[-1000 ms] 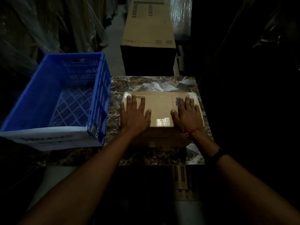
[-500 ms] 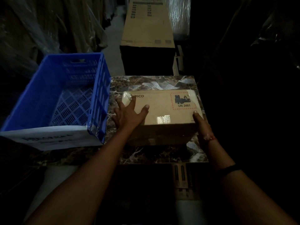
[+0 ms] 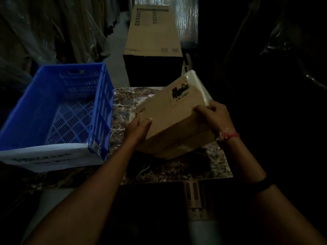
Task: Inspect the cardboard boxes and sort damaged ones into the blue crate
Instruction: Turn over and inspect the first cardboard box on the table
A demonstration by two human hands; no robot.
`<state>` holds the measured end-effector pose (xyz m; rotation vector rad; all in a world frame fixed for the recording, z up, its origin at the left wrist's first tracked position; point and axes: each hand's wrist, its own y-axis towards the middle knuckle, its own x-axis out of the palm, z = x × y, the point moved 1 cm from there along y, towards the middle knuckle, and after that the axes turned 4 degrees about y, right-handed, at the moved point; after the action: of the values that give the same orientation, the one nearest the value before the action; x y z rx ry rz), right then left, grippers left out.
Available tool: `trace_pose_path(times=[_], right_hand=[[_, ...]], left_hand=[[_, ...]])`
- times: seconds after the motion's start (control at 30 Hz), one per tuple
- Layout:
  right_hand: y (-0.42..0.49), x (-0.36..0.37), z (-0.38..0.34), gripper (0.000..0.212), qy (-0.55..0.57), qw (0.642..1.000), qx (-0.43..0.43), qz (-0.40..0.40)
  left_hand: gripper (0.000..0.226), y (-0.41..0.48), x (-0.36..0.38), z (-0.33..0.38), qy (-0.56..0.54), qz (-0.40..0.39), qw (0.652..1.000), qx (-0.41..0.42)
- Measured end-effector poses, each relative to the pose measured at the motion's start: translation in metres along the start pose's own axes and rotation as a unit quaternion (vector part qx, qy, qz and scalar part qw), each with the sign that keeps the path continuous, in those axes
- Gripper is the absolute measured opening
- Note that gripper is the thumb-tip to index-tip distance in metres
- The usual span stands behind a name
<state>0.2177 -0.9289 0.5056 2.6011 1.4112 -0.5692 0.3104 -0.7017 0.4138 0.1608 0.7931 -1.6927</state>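
Note:
A brown cardboard box (image 3: 169, 114) with a black printed label and a white taped edge is lifted and tilted above the marble tabletop (image 3: 177, 167), its right end raised. My left hand (image 3: 137, 129) grips its lower left corner, thumb on top. My right hand (image 3: 215, 117) grips the near right edge, fingers curled over the top. The blue crate (image 3: 99, 106) stands to the left of the box with nothing visible inside it; a white paper label is stuck on its near wall.
A large long carton (image 3: 153, 34) lies beyond the table, with plastic-wrapped goods behind it. Plastic-covered stock lines the left side. The right side is dark. A flat cardboard piece (image 3: 196, 197) lies below the table's near edge.
My hands slid from flat on the box's top to its left and right ends. The box has come up off the table and tilted, right end higher.

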Motion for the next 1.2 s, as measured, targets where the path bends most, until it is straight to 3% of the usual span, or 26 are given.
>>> trace_pose_path(times=[0.1, 0.13, 0.2, 0.3, 0.37, 0.47, 0.6, 0.7, 0.83, 0.97, 1.03, 1.13, 1.2], right_hand=[[-0.015, 0.018, -0.019, 0.068, -0.156, 0.986, -0.055, -0.027], [-0.022, 0.026, -0.024, 0.078, -0.194, 0.978, -0.071, -0.032], [-0.035, 0.044, -0.029, 0.090, -0.274, 0.956, -0.101, -0.026], [-0.051, 0.070, -0.034, 0.091, -0.393, 0.904, -0.170, 0.001], [-0.058, 0.084, -0.039, 0.087, -0.413, 0.887, -0.207, 0.008], [-0.065, 0.103, -0.045, 0.081, -0.450, 0.867, -0.209, -0.034], [-0.071, 0.130, -0.039, 0.069, -0.519, 0.834, -0.189, -0.010], [-0.074, 0.142, -0.030, 0.059, -0.529, 0.828, -0.184, -0.020], [-0.075, 0.149, -0.028, 0.051, -0.538, 0.822, -0.181, -0.037], [-0.077, 0.143, -0.034, 0.070, -0.527, 0.830, -0.175, -0.051], [-0.073, 0.132, -0.039, 0.077, -0.474, 0.851, -0.211, -0.083], [-0.042, 0.106, -0.045, 0.057, -0.410, 0.872, -0.253, -0.081], [-0.014, 0.094, -0.041, 0.055, -0.411, 0.870, -0.259, -0.084]], left_hand=[[0.031, 0.001, -0.004, 0.002, -0.076, -0.040, 0.995, -0.048], [0.025, -0.002, -0.005, 0.004, -0.110, -0.058, 0.990, -0.063], [0.031, -0.003, -0.009, 0.002, -0.154, -0.073, 0.980, -0.100], [0.042, -0.002, -0.015, -0.004, -0.195, -0.069, 0.968, -0.145], [0.046, 0.001, -0.020, -0.006, -0.209, -0.058, 0.963, -0.159], [0.040, -0.004, -0.022, -0.009, -0.234, -0.048, 0.957, -0.164], [0.035, -0.014, -0.017, -0.013, -0.270, -0.087, 0.947, -0.149], [0.028, -0.024, -0.008, -0.013, -0.287, -0.097, 0.945, -0.122], [0.038, -0.026, -0.005, -0.014, -0.309, -0.093, 0.943, -0.084], [0.031, -0.025, -0.012, -0.011, -0.259, -0.099, 0.959, -0.060], [0.026, -0.018, -0.024, -0.001, -0.243, -0.066, 0.967, -0.029], [0.055, 0.000, -0.044, 0.019, -0.252, 0.002, 0.968, -0.010], [0.058, -0.004, -0.050, 0.040, -0.198, 0.028, 0.975, 0.092]])
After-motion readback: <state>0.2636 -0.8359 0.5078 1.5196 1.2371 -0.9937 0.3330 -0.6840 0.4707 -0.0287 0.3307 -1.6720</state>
